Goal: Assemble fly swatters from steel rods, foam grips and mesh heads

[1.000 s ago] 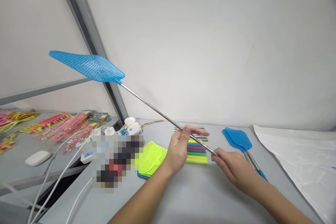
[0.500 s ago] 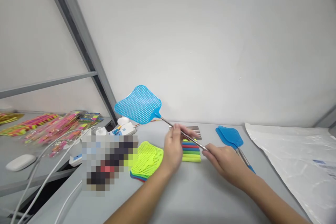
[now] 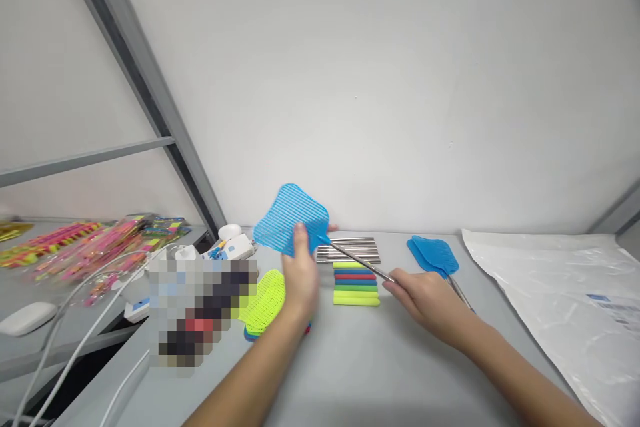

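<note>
Above the table I hold a blue fly swatter point(image 3: 293, 210) with a thin metal rod. My left hand point(image 3: 301, 273) grips its blue mesh head, thumb on the near face and the other fingers mostly hidden behind. My right hand point(image 3: 425, 300) is closed round the lower end of the rod, hiding that end. Beneath the rod lies a row of coloured handle tubes point(image 3: 356, 290) in yellow, green, blue and red. Several metal rods point(image 3: 347, 250) lie behind them. Yellow mesh swatter heads point(image 3: 264, 303) are stacked by my left forearm, with blue and red ones underneath.
Two blue swatters point(image 3: 435, 255) rest right of my right hand. A white plastic bag point(image 3: 550, 293) covers the table's right side. A power strip point(image 3: 235, 247), white cables and a blurred patch are at left. Packaged colourful items point(image 3: 100, 247) lie on a neighbouring table.
My left hand has moved from the rod up onto the swatter's mesh head. The head has come lower and to the right and turned. My right hand still grips the rod.
</note>
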The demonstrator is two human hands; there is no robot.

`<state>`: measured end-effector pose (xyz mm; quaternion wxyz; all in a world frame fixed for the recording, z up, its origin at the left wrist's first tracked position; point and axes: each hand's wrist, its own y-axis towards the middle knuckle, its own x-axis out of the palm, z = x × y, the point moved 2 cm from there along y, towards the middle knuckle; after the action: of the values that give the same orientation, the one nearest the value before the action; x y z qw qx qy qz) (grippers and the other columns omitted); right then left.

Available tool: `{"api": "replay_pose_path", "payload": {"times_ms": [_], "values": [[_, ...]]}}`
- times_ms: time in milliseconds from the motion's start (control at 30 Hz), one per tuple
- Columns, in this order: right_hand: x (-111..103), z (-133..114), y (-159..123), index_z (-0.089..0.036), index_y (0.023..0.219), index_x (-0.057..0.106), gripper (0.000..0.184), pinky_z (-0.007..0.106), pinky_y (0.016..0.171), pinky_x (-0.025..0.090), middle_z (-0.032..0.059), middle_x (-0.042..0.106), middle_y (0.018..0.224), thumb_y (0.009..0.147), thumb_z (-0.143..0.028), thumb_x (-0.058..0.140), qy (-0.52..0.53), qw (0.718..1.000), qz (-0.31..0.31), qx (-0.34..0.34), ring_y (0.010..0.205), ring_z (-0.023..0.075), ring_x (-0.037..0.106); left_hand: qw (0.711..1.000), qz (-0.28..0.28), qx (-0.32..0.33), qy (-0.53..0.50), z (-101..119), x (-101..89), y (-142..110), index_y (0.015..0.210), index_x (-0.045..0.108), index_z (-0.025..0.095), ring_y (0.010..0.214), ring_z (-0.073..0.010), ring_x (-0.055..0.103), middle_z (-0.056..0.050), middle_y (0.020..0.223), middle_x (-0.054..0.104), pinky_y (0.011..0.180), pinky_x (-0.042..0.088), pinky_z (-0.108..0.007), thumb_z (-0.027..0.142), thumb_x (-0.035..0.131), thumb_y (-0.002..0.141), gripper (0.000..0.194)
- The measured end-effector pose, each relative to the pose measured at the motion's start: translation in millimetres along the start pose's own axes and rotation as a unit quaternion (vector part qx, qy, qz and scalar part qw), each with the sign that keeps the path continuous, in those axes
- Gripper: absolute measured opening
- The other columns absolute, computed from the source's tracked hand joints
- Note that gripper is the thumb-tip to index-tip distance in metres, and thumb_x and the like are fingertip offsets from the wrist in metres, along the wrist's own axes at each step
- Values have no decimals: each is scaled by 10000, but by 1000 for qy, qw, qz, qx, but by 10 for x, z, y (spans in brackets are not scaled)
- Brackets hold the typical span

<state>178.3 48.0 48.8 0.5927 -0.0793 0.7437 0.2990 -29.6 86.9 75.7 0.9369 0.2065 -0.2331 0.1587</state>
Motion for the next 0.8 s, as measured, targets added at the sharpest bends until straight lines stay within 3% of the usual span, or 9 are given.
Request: {"api": "replay_pose_path", "payload": {"times_ms": [100, 167, 400, 533, 667, 800], "values": [[-10, -31, -3, -218, 806, 509, 343, 284, 478, 216, 2, 604, 564, 1015, -357, 275, 25, 1000, 5, -4, 476, 166, 551, 989, -99, -91, 66, -180, 140, -349, 938, 694, 157, 973, -226, 678, -93, 982, 733, 906, 490, -340, 510, 450, 936, 430], [-23, -52, -7, -221, 801, 505, 338, 286, 478, 215, 1, 597, 558, 1014, -355, 280, 37, 999, 5, -3, 473, 168, 548, 986, -111, -105, 65, -233, 172, -462, 969, 698, 160, 967, -235, 682, -93, 978, 737, 859, 513, -342, 532, 411, 944, 470], [-45, -126, 1, -230, 773, 467, 323, 281, 482, 208, -6, 576, 589, 1006, -379, 299, 102, 993, -39, 41, 494, 160, 512, 985, -119, -109, 59, -297, 102, -362, 999, 676, 180, 920, -223, 687, -73, 979, 731, 818, 518, -331, 506, 443, 942, 404], [-130, -177, 4, -230, 860, 487, 284, 270, 501, 245, 1, 607, 664, 1002, -382, 294, 146, 985, -57, 72, 555, 171, 543, 970, -197, -115, 89, -326, 126, -430, 1089, 635, 175, 871, -199, 670, -76, 1001, 714, 799, 507, -316, 486, 486, 930, 379], [-319, -87, -118, -232, 1005, 492, 249, 266, 534, 307, 8, 633, 726, 993, -391, 301, 168, 974, -15, 154, 624, 190, 600, 927, -324, -132, 135, -411, 180, -715, 1195, 575, 195, 858, -174, 618, -76, 1048, 691, 815, 474, -309, 475, 452, 947, 394], [-363, 191, -395, -221, 925, 476, 261, 275, 492, 280, 4, 598, 647, 989, -390, 288, 75, 955, 1, 286, 550, 195, 577, 841, -475, -111, 234, -452, 205, -998, 1176, 591, 219, 906, -197, 600, -73, 1033, 680, 842, 450, -334, 434, 425, 963, 345]]}}
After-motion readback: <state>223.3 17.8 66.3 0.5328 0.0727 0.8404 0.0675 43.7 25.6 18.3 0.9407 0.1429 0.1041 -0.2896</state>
